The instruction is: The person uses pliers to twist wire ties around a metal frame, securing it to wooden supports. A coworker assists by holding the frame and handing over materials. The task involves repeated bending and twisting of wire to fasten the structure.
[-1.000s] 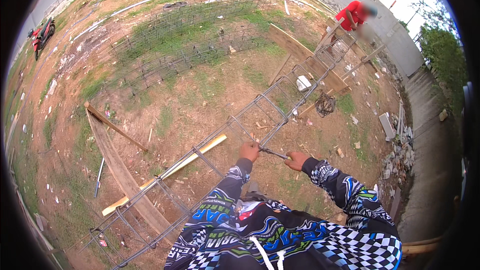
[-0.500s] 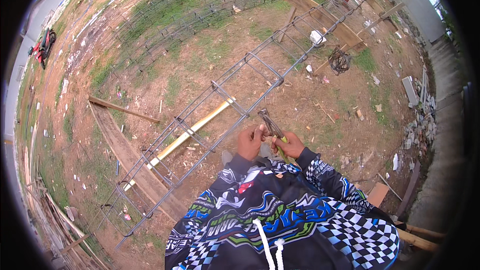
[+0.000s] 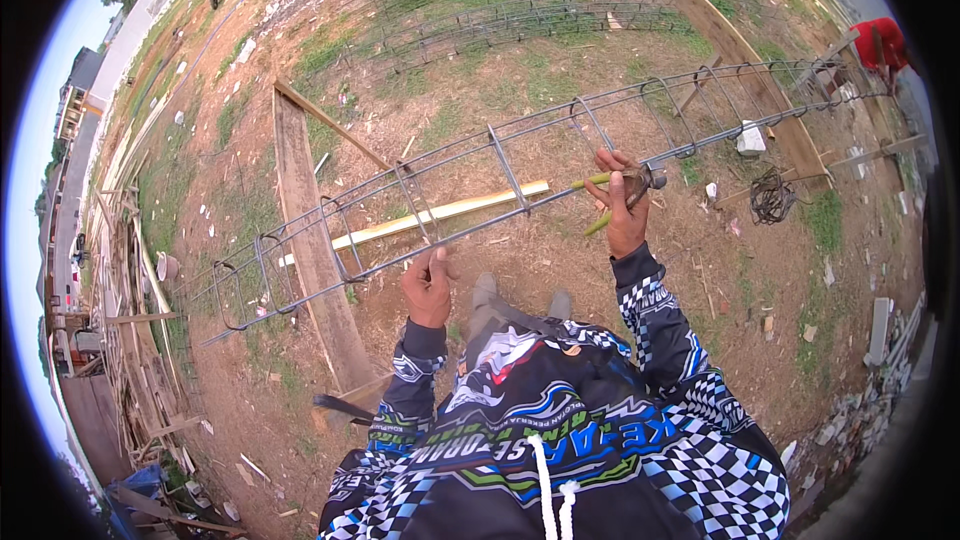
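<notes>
A long rebar cage (image 3: 525,195) of straight bars and square stirrups runs across in front of me, from lower left to upper right. My right hand (image 3: 627,215) is closed around pincers with yellow-green handles (image 3: 597,224); their dark head points right, close to the cage's near bar. Just below that bar, further left, my left hand (image 3: 428,287) is pinched together. Whatever lies between its fingertips is too small to make out.
A wooden plank support (image 3: 310,230) stands under the cage's left part, another (image 3: 750,75) under its right. A pale timber strip (image 3: 440,213) lies beyond the near bar. Coiled wire (image 3: 771,198) rests at right. A person in red (image 3: 880,44) is at the far right end.
My hands have parted: the left moved left, the right up and right with the pincers, now turned sideways. The view has swung, so the cage lies flatter across it.
</notes>
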{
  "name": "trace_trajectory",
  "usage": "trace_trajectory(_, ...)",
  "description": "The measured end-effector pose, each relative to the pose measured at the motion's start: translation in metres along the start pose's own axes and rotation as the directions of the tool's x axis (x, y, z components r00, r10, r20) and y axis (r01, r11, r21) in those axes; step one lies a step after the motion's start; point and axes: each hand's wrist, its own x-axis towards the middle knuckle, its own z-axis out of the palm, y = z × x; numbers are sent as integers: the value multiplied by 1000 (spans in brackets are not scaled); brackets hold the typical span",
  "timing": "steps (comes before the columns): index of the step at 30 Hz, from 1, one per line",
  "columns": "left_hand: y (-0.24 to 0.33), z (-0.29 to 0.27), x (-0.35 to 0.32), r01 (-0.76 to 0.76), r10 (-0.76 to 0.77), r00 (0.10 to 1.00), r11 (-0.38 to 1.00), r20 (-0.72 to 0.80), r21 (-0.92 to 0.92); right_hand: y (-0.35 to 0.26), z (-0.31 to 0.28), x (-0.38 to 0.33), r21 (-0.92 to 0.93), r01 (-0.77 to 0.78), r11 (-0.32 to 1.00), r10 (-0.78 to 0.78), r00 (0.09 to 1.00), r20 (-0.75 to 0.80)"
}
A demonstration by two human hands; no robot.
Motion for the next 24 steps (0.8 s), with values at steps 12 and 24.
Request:
trace_trajectory(12, -17, -9, -120, 227, -409, 865, 834, -289, -503, 38, 47, 1, -829, 417, 372, -444, 864, 235)
trace_trajectory(24, -21, -105, -92, -24, -236, 968, 246, -84, -969, 31, 192, -103, -494, -574, 653, 585, -32, 810)
